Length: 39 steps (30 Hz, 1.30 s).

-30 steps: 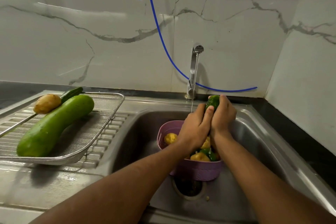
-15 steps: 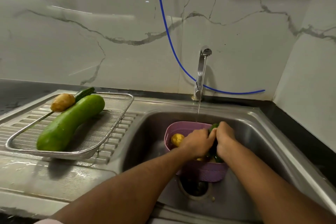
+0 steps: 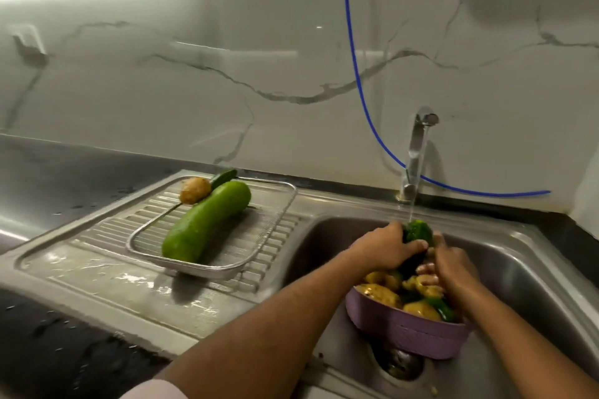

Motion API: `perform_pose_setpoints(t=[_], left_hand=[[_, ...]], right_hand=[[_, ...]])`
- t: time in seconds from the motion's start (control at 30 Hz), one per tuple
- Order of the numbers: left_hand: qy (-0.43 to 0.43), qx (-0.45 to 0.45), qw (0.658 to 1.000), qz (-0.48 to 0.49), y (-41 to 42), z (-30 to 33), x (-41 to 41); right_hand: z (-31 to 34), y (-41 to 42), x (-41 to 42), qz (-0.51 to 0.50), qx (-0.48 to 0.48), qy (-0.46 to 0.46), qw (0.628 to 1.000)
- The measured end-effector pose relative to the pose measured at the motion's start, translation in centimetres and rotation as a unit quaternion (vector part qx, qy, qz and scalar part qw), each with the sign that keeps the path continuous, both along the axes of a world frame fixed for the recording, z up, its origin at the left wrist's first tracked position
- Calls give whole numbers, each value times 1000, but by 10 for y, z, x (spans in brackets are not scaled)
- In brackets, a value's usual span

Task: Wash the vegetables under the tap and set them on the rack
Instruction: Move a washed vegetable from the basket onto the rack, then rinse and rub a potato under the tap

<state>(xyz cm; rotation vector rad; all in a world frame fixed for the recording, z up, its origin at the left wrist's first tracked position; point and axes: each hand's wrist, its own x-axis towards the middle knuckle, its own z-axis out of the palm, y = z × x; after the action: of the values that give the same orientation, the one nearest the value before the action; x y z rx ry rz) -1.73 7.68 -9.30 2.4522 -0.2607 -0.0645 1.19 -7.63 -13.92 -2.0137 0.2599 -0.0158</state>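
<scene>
I have both hands wrapped around one dark green, bumpy-skinned cucumber [image 3: 418,232]. My left hand [image 3: 387,248] clasps its upper part, fingers curled over the top with the thumb lying across the front. My right hand [image 3: 445,264] clasps the lower part from the other side, fingertips [image 3: 426,269] curled in toward the stem of it. The tip of the cucumber pokes out above my two hands, and the thin stream of water from the chrome tap [image 3: 416,152] falls right onto that tip.

Directly beneath my grip sits a round purple plastic strainer basket [image 3: 411,334] inside the stainless steel sink [image 3: 525,272]. It holds yellow-brown potatoes [image 3: 381,295] and more green pieces that I cannot tell apart; my right hand's heel is just above them. The dark drain hole [image 3: 400,363] lies below the basket, nearer to me.

Well off to the left of my hands, on the ribbed steel drainboard [image 3: 97,256], stands a rectangular wire mesh rack [image 3: 252,243]. On it lies a long pale green bottle gourd [image 3: 207,223], set diagonally, with a small brown potato [image 3: 194,189] touching its far end and a slim dark green cucumber [image 3: 223,176] just behind.

A blue hose [image 3: 356,74] runs down the white marble wall [image 3: 194,91] above and behind my grip.
</scene>
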Motion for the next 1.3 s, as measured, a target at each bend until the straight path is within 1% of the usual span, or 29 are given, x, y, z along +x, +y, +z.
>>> perform_pose_setpoints(t=[0.07, 0.1, 0.17, 0.2, 0.23, 0.3, 0.37, 0.43, 0.5, 0.57, 0.63, 0.73, 0.87, 0.97, 1.03, 1.1, 1.17, 1.2, 1.23, 1.3], left_hand=[[1, -28, 1000, 6, 3, 24, -10], [5, -58, 998, 6, 6, 37, -17], [20, -114, 993, -10, 15, 63, -35], [26, -127, 991, -17, 22, 73, -44], [23, -120, 992, -17, 33, 82, -51], [-2, -72, 997, 11, 64, 98, -58], [-37, -29, 997, 68, 101, 115, -57], [-51, -12, 990, 134, 141, 126, -50], [-42, 8, 980, 196, 180, 124, -39], [-13, 69, 968, 240, 208, 111, -29], [9, 133, 956, 263, 224, 93, -25], [4, 198, 943, 269, 233, 71, -23], [-42, 288, 923, 251, 229, 59, -20], [-52, 323, 916, 230, 223, 54, -14], [-65, 353, 904, 233, 221, 52, -13], [-94, 402, 880, 234, 218, 53, -12], [-129, 476, 839, 230, 215, 58, -16], [-141, 497, 826, 228, 211, 59, -17], [-156, 497, 822, 229, 209, 62, -19], [-200, 464, 833, 227, 200, 67, -21]], right_hand=[[-8, -3, 3, 48, -24, 8, 999], [-12, -2, 4, 76, -43, 6, 996], [-20, -3, 9, 117, -109, 3, 987], [-21, -3, 9, 133, -139, 6, 981], [-22, -3, 10, 144, -156, 12, 977], [-20, 0, 9, 146, -166, 22, 975], [-17, 2, 8, 147, -171, 31, 974], [-17, 2, 8, 155, -175, 33, 972], [-19, 1, 8, 159, -171, 32, 972], [-20, -1, 9, 163, -165, 28, 972], [-21, -1, 10, 169, -160, 29, 972], [-24, -2, 10, 172, -161, 27, 972], [-23, -1, 10, 169, -157, 34, 973], [-23, -1, 12, 167, -156, 37, 973], [-23, -1, 12, 168, -157, 39, 972], [-23, -1, 13, 167, -156, 41, 973], [-21, 1, 14, 163, -158, 44, 973], [-20, 1, 13, 156, -159, 45, 974], [-19, 2, 14, 150, -160, 42, 975], [-17, 1, 13, 134, -158, 35, 978]])
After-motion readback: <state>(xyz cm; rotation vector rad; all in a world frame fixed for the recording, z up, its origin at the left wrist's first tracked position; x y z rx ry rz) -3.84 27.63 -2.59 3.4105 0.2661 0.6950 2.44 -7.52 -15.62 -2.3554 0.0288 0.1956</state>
